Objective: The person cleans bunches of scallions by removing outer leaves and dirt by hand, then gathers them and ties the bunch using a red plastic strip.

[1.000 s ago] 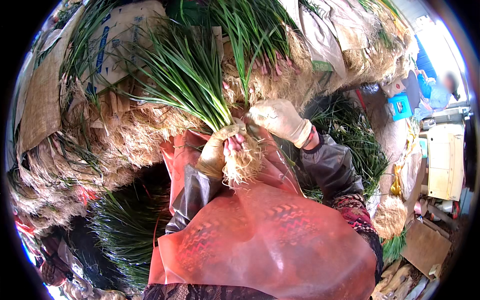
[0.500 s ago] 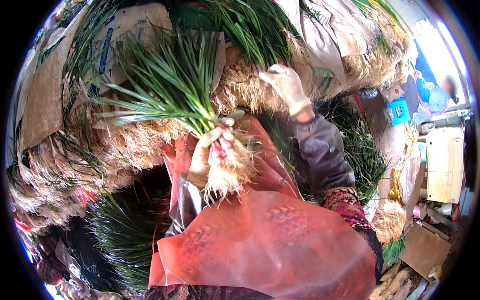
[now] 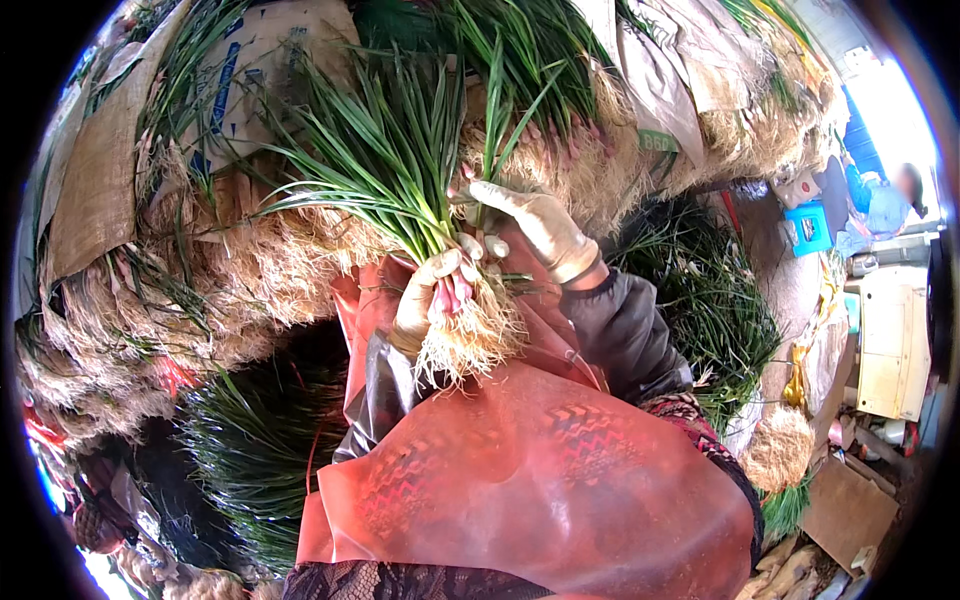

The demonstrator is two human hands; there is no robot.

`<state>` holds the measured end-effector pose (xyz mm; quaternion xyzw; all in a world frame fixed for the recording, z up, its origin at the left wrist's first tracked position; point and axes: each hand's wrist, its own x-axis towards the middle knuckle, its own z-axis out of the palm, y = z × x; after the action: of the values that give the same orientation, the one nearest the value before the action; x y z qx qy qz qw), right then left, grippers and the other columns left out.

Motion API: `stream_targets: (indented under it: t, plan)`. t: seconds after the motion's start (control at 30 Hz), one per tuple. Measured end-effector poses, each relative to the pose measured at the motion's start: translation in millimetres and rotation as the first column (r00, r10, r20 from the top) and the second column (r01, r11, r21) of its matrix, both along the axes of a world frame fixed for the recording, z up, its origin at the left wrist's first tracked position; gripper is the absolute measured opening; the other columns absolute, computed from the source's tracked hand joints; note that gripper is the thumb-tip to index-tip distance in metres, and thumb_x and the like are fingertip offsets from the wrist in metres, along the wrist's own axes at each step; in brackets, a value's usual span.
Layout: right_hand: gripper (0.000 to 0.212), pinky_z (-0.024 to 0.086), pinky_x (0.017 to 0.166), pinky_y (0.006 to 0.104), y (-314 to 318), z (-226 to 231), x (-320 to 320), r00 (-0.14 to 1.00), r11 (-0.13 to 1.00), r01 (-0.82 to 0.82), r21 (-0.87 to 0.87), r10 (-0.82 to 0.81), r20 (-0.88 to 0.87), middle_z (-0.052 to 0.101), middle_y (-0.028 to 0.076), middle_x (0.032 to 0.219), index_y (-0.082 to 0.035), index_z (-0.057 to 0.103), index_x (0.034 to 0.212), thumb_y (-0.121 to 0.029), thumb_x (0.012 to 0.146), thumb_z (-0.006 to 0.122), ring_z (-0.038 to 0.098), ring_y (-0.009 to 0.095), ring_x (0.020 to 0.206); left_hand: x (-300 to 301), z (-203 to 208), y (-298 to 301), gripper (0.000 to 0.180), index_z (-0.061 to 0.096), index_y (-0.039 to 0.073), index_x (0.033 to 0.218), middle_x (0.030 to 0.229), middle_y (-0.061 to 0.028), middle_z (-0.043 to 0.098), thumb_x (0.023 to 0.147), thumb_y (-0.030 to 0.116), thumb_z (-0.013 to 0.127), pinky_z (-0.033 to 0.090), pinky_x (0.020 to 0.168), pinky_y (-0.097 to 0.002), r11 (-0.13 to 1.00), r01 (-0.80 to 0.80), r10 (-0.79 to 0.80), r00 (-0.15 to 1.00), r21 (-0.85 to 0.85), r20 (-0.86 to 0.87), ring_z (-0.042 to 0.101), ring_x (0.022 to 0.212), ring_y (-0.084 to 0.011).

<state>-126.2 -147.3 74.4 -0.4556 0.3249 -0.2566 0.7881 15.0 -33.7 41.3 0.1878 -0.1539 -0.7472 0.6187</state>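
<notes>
My left hand (image 3: 425, 300), in a pale glove, is closed around a bunch of onion-like plants (image 3: 385, 165). Their long green leaves fan up and to the left; pink bulbs and shaggy pale roots hang below the fingers. My right hand (image 3: 540, 225), gloved too, is just right of the bunch. Its thumb and fingers pinch a thin onion-like plant (image 3: 492, 140) with upright green leaves. The fingers partly hide its stem. Beyond both hands lies a large heap of similar plants (image 3: 570, 165), roots facing me.
An orange-red apron (image 3: 540, 480) covers my lap. Dark green leaves (image 3: 260, 450) lie low at the left, and more leaves (image 3: 710, 300) at the right. Sacking (image 3: 110, 190) covers parts of the heap. Farther right are a blue stool (image 3: 808, 228), a cream cabinet (image 3: 893, 345) and another person (image 3: 880, 205).
My right hand has come back from the heap toward the bunch, bringing a plant with it. My left hand still grips the bunch, slightly farther right in view.
</notes>
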Motion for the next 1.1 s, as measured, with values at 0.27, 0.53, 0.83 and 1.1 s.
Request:
stream_targets:
  t: [0.27, 0.53, 0.83, 1.1]
  plan:
    - [0.020, 0.040, 0.044, 0.0311, 2, -26, 21, 0.769, 0.264, 0.134, -0.955, -0.636, -0.068, 0.059, 0.003, 0.058, -0.011, 0.066, 0.075, -0.026, 0.087, 0.063, 0.053, 0.014, 0.047, -15, 12, -2, 0.025, 0.053, 0.001, 0.094, 0.082, -0.0089, 0.059, 0.088, 0.025, 0.058, 0.048, 0.056, -0.0252, 0.991, -0.131, 0.131, 0.987, 0.008, -0.093, 0.056, 0.071, -0.0135]
    - [0.027, 0.051, 0.067, 0.0345, -18, -29, -61, 0.303, 0.385, -0.798, -0.464, -0.410, -0.861, 0.065, 0.008, 0.099, -0.014, 0.062, 0.107, -0.024, 0.082, 0.061, 0.065, 0.024, 0.074, 10, 0, 18, 0.024, 0.055, 0.002, 0.092, 0.089, -0.0120, 0.057, 0.087, 0.025, 0.059, 0.046, 0.065, -0.0238, 0.987, -0.131, 0.125, 0.990, -0.090, -0.065, 0.054, 0.080, -0.0150]
    - [0.034, 0.051, 0.067, 0.0379, -15, 3, 6, 0.872, -0.072, -0.242, -0.968, -0.453, -0.184, 0.065, 0.011, 0.093, -0.007, 0.060, 0.105, -0.018, 0.074, 0.068, 0.064, 0.027, 0.078, -7, 17, 20, 0.021, 0.057, 0.002, 0.090, 0.101, -0.0153, 0.054, 0.086, 0.023, 0.060, 0.044, 0.068, -0.0204, 0.974, -0.149, 0.145, 0.989, -0.170, -0.035, 0.053, 0.082, -0.0131]
    - [0.014, 0.051, 0.054, 0.0420, -57, -43, -15, 0.513, 0.125, -0.518, -0.846, -0.746, -0.425, 0.065, 0.013, 0.073, -0.008, 0.067, 0.083, -0.015, 0.078, 0.056, 0.063, 0.033, 0.062, -4, 9, 34, 0.020, 0.055, 0.004, 0.091, 0.103, -0.0150, 0.052, 0.087, 0.023, 0.059, 0.047, 0.069, -0.0277, 0.967, 0.040, -0.075, 0.989, -0.251, -0.131, 0.056, 0.080, -0.0187]
